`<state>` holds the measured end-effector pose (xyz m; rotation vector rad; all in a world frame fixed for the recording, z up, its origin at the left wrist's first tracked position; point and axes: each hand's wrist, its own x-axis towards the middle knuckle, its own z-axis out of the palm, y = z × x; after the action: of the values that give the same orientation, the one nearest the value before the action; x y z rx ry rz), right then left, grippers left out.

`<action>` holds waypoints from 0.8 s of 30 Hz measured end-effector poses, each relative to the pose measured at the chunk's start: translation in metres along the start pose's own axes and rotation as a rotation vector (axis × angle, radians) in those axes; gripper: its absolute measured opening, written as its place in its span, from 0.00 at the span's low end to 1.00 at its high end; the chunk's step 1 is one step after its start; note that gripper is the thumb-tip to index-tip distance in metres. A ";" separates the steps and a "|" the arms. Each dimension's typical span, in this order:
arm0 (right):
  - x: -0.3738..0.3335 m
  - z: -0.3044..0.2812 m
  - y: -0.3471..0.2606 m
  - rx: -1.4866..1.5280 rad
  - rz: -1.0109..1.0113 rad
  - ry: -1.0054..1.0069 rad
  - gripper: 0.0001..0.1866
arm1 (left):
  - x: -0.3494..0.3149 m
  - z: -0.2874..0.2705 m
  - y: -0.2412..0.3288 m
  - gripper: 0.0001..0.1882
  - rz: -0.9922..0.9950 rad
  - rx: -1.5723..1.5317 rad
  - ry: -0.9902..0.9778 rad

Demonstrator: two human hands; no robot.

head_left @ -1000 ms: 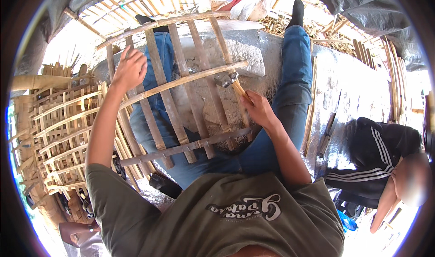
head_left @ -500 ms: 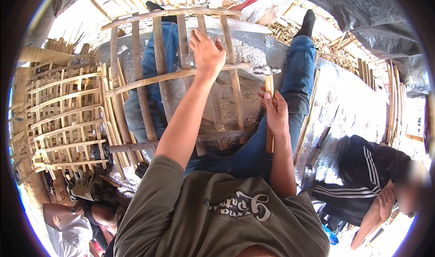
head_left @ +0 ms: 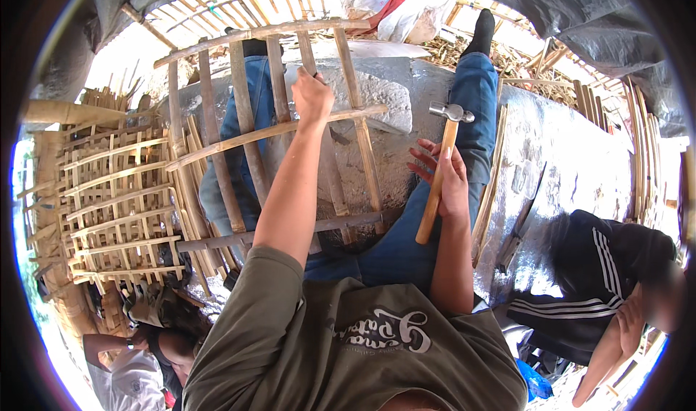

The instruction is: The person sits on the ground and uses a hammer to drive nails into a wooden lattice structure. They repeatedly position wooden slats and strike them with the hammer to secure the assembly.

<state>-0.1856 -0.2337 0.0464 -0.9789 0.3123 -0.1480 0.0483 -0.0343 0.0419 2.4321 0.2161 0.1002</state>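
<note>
Holding the hammer (head_left: pixel 436 193) loosely in your right hand (head_left: pixel 453 183), you have its handle between thumb and palm, head uppermost, with the other fingers spread away from it; that slack hold would keep the tool ready without straining the wrist. Your left hand (head_left: pixel 313 98) is curled narrow at one slat of the bamboo frame (head_left: pixel 254 138), beyond the middle crosspiece, probably to steady or feel that spot. The frame lies over your left leg (head_left: pixel 261 88) and lap, slats running away from you, apparently so both hands can reach it, and a pale stone block (head_left: pixel 388 101) shows past its right side. Whether your left fingers grip the slat or pinch something small, you cannot tell from here, as the back of the hand covers them. Your left forearm hides part of the near crosspiece, and a person (head_left: pixel 134 378) at lower left is partly cut off.
</note>
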 end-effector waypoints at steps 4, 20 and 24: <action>-0.002 -0.011 -0.007 0.157 -0.015 -0.022 0.14 | 0.012 -0.024 0.027 0.14 0.175 -0.075 -0.005; 0.001 -0.040 -0.003 0.242 -0.013 0.092 0.15 | 0.027 -0.113 0.021 0.28 0.301 -0.162 -0.583; 0.001 -0.040 -0.003 0.204 -0.013 0.118 0.16 | 0.018 -0.116 -0.007 0.29 0.345 -0.022 -0.694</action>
<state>-0.1971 -0.2668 0.0280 -0.7714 0.3911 -0.2455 0.0506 0.0476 0.1265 2.3052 -0.5091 -0.5772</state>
